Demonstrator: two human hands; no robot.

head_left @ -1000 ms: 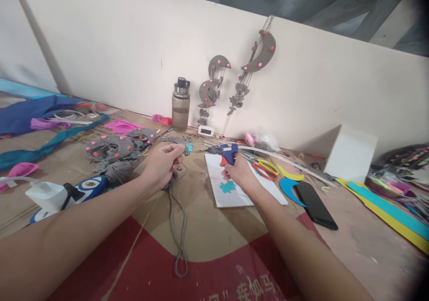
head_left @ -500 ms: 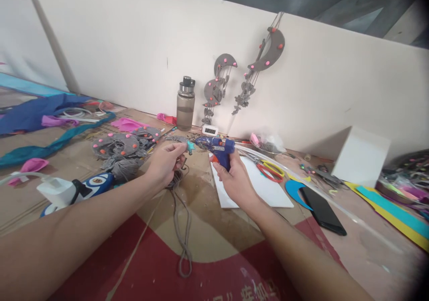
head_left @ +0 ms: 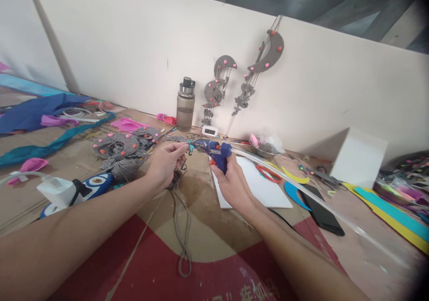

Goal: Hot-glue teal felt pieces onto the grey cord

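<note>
A small teal star is pinched between the thumb and forefinger of my left hand. My right hand is wrapped round the handle of a blue hot glue gun, a finger near its orange trigger. The gun's nozzle points left and meets the star; whether it touches cannot be made out. A long clear glue stick runs out of the gun's back to the lower right. Below my left hand a looped grey cord lies on the cardboard.
A water bottle and a small digital clock stand by the white wall. Grey moon ornaments hang there. Right of centre lie a white board, red-handled scissors and a black phone. A power strip sits left.
My right hand has moved the glue gun slightly left, bringing its nozzle up to the star. The glue stick has shifted with it. My left hand stays nearly in place; the star has turned somewhat.
</note>
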